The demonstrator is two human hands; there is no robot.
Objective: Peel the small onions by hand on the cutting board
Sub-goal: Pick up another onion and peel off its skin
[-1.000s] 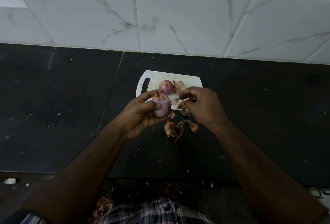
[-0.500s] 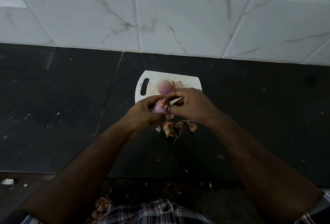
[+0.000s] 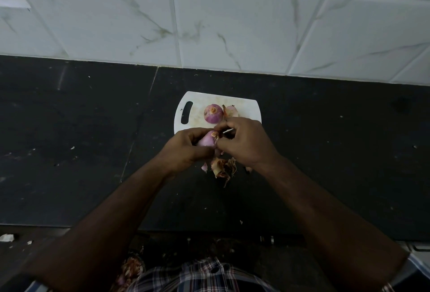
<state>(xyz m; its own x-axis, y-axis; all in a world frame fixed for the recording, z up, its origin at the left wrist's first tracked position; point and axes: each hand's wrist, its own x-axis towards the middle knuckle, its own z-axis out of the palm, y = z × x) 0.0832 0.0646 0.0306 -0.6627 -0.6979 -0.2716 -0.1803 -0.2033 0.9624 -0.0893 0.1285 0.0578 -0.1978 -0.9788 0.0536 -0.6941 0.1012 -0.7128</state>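
Since a second ago the right hand (image 3: 244,142) has moved left and closed in on the onion (image 3: 207,140); its grip now pinches the dry skin at the onion's top. The left hand (image 3: 186,149) keeps its grip curled round that onion, above the near edge of the cutting board (image 3: 249,108). Two other onions (image 3: 213,113) remain on the board, and the peels (image 3: 222,167) still lie on the worktop (image 3: 93,152) just below the hands.

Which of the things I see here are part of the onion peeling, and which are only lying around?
Part of the job:
- onion in the left hand, held
- right hand pinching its skin
- two onions waiting
- white cutting board
- pile of peeled skins

Only lying around:
- black countertop
- marble-look wall tiles
- white scrap at the left edge
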